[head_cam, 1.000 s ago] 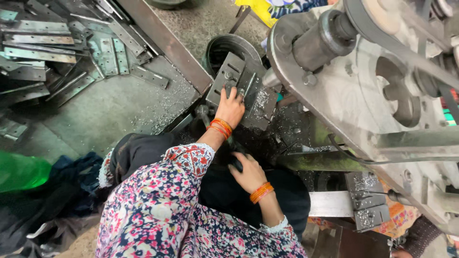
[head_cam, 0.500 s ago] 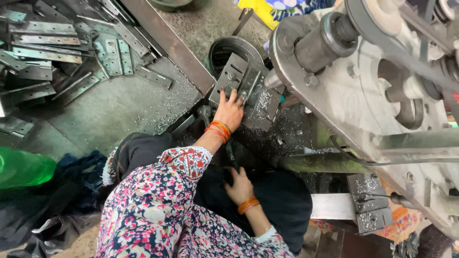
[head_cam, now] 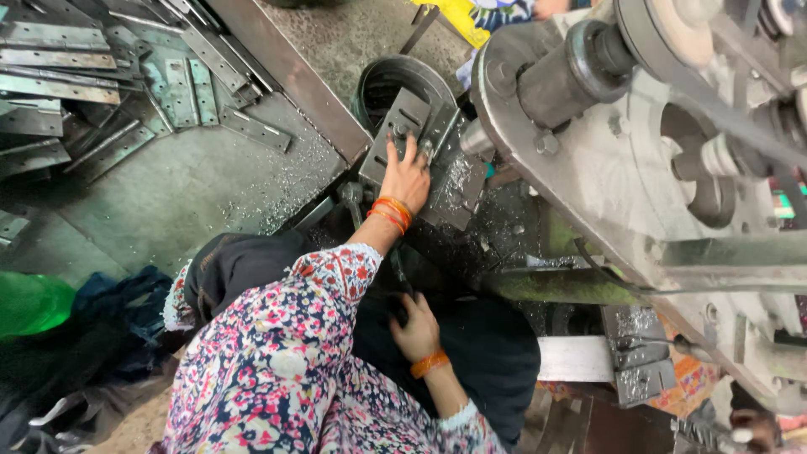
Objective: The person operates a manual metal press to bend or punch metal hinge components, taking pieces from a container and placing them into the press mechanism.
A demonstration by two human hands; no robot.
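Seen from the head camera, looking straight down. Left hand [head_cam: 407, 172], wrist ringed with orange bangles [head_cam: 391, 212], laid palm-down with fingers spread on a grey metal plate [head_cam: 402, 126], pressing rather than gripping it. Plate lying tilted against the rim of a dark round bin [head_cam: 378, 80], just beside the big grey machine [head_cam: 622, 168] with its shaft and pulley; a second flat plate [head_cam: 458, 185] touching the first on its right, dusted with bright metal chips. Right hand [head_cam: 418, 328], also bangled in orange, lower down over dark cloth [head_cam: 487, 353], fingers curled around something small and dark; cannot tell what, nor how firmly clamped. Both arms in floral sleeves [head_cam: 286, 353] of pink, white and navy. To the far left, on the grey floor [head_cam: 168, 193], a loose heap of cut metal strips and brackets [head_cam: 76, 76], well apart from either hand. A long steel angle bar [head_cam: 286, 71] running diagonally between that heap and the bin. A green plastic object [head_cam: 29, 303] at the left edge, beside dark rags. Under the machine, a white bar [head_cam: 576, 357] and a small stack of plates [head_cam: 643, 361]. At the top edge, part of another person in yellow and patterned clothing [head_cam: 471, 17].
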